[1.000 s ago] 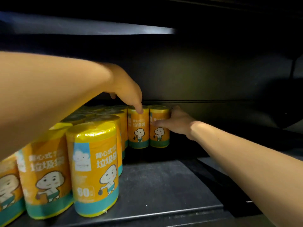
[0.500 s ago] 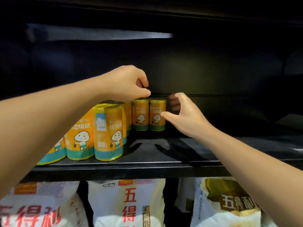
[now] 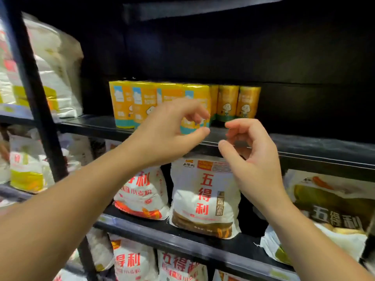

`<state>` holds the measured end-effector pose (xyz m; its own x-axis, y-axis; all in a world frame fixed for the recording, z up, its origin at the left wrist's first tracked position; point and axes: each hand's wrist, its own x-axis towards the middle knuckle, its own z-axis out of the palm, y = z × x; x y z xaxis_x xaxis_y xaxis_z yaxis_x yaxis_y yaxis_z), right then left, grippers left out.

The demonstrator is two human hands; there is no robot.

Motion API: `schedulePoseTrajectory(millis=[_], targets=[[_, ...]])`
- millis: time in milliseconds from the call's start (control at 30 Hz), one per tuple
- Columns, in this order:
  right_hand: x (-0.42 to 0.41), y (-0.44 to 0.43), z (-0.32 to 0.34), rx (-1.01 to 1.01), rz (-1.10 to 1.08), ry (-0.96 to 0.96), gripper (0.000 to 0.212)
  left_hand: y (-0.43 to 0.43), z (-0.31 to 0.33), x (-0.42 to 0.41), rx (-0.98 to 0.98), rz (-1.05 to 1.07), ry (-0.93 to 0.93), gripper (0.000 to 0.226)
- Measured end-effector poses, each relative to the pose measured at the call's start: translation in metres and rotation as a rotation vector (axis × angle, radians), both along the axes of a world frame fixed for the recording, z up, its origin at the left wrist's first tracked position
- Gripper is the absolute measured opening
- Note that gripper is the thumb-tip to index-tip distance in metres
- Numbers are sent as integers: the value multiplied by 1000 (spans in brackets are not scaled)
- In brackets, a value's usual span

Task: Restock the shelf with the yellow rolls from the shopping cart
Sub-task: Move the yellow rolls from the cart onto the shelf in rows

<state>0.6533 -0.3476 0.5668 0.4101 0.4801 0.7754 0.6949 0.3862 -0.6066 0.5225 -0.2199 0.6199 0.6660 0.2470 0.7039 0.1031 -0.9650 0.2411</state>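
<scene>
Yellow rolls: we count at least 6, all upright on the black shelf. 4 stand in a tight row at its front edge, touching side by side. 2 more stand further back, at the right end of the group.
Shelf space: we note bare board to the right of the rolls.
Left hand: raised in front of the front row, near the shelf edge. The fingers are curled over the thumb in a loose C with a clear gap between them. The base of 1 roll shows through that gap, but we see no contact with it. The hand holds nothing.
Right hand: raised just right of the left hand, level with the shelf edge. Thumb and fingers are curved and apart, palm turned left. It holds nothing.
Hands, relation: near each other, fingertips facing, not touching.
Shelf below: white flour bags with red characters stand upright, and 1 bag with a green panel is at the right.
Left bay: beyond a black upright post we see pale plastic-wrapped packs. They are blurred, and we cannot tell their contents.
</scene>
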Motion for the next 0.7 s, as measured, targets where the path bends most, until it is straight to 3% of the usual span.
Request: schedulePoseTrajectory(millis=[300,700], targets=[[-91,60,-62,-81,254,77,27,35,-85,-124,-218,192,6,20],[-258,198,-167,-416,563,198,19,140,-205,-316,-534,477,77,21]])
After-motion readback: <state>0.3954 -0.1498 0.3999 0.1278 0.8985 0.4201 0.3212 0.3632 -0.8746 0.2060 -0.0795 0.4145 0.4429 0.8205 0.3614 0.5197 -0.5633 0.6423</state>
